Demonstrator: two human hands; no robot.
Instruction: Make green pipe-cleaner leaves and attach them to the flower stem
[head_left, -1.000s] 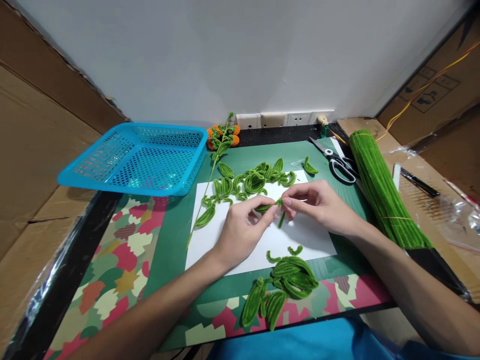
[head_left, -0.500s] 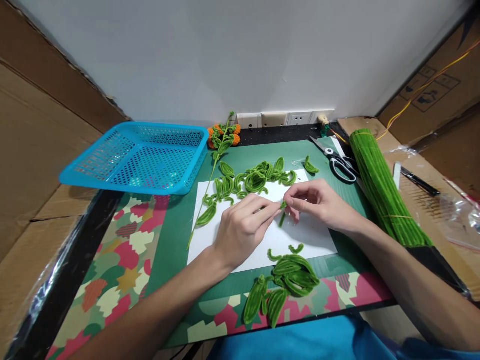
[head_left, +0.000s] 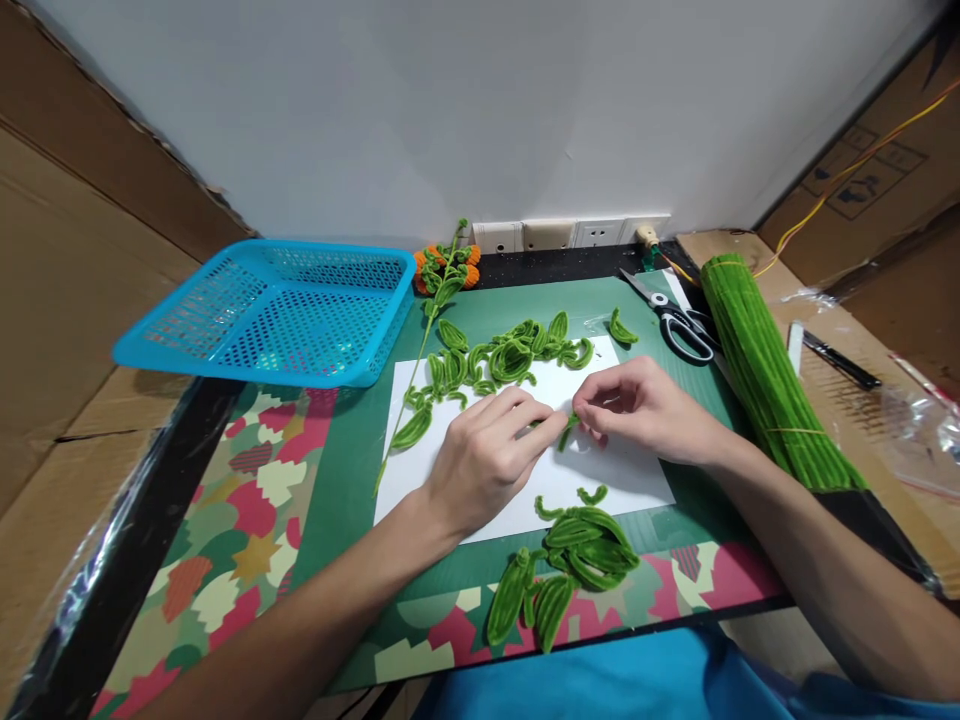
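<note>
Both hands meet over a white sheet of paper [head_left: 427,480]. A short piece of green pipe cleaner [head_left: 568,433] is pinched between them. My left hand [head_left: 495,455] closes on it with thumb and forefinger; most of the piece is hidden by the fingers. From the other side my right hand [head_left: 637,410] pinches its upper end at the fingertips. Beyond the hands lies a row of fuzzy green leaf shapes and curls [head_left: 512,360]. Closer to my body is a second cluster of green leaves [head_left: 589,545], with small curled bits beside it.
A blue plastic basket [head_left: 352,375] stands at the left. A green stem with leaves [head_left: 429,325] lies near orange flowers [head_left: 471,275]. Scissors [head_left: 686,335] and a thick bundle of green pipe cleaners [head_left: 772,370] are at the right, with a black utility knife [head_left: 840,360] beyond.
My right fingertips have shifted slightly right, and the held green piece has turned a little between the hands. The leaves and tools lie as before.
</note>
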